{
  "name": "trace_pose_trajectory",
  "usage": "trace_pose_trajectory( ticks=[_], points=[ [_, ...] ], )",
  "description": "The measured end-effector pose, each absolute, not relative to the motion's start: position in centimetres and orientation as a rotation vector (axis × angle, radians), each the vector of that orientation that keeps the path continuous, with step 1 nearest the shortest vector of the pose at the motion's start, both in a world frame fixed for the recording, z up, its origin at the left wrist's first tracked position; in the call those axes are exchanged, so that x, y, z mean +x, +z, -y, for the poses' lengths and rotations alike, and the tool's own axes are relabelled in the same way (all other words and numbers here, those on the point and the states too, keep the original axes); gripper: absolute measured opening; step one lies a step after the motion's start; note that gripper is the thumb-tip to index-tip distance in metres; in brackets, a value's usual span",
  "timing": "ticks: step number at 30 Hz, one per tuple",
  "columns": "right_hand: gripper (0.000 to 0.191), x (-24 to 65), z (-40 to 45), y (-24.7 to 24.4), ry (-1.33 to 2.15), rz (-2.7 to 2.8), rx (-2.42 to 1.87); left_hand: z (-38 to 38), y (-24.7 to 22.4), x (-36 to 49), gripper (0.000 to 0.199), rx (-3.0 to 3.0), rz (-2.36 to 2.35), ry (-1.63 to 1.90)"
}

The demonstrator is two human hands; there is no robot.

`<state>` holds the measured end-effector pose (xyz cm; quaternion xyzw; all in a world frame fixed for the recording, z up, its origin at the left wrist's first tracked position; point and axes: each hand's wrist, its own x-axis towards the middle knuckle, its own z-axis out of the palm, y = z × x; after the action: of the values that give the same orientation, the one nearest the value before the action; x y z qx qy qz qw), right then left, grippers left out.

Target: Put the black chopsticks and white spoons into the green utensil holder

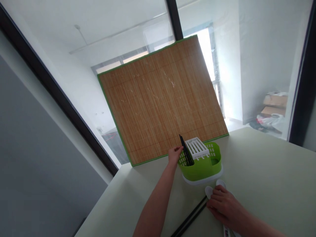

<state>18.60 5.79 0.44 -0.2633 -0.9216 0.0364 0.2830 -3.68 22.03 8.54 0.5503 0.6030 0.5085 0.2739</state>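
A bright green cutlery holder (201, 171) with a white base and a white slotted rack (197, 148) stands on the table. Several black chopsticks (187, 151) lean upright in its left compartment. My left hand (174, 155) is at that compartment's rim, thumb and fingers pinched on a chopstick. Nearer to me, my right hand (225, 204) is closed over white spoons (209, 192) lying on the table; their bowls stick out past my fingers and a handle shows below. Two black chopsticks (190, 217) lie on the table, their far ends at my right fingertips.
A bamboo mat (163, 102) with green edging leans against the glass behind the holder. The pale table (269, 171) extends to the right. A dark window frame (61, 95) runs along the left. Boxes and bags (274, 108) are beyond the glass.
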Motion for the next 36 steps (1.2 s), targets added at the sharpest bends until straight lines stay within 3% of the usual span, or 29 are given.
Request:
trace_pose_trajectory(
  ticks=[11, 18, 25, 29, 36],
  points=[
    [0.018, 18.7, -5.9, 0.4, 0.114, 2.471, -0.710, -21.1, 8.6, -3.4, 0.025, 1.542, -1.667, 1.445],
    [0.020, 18.9, -5.8, 0.8, 0.129, 2.466, -0.723, -13.3, 7.3, -4.7, 0.031, 1.556, -1.691, 1.631],
    [0.017, 18.9, -5.9, 0.4, 0.154, 2.480, -0.718, -4.1, 3.9, -5.8, 0.028, 1.702, -1.895, 1.238],
    [0.015, 19.0, -5.8, 0.3, 0.215, 2.490, -0.747, -1.0, 3.7, -4.3, 0.020, 2.081, -1.929, 0.648],
    [0.015, 19.0, -4.7, 0.2, 0.325, 2.516, -0.730, 0.0, 4.1, -0.5, 0.034, 2.188, -2.086, -0.095]
  ],
)
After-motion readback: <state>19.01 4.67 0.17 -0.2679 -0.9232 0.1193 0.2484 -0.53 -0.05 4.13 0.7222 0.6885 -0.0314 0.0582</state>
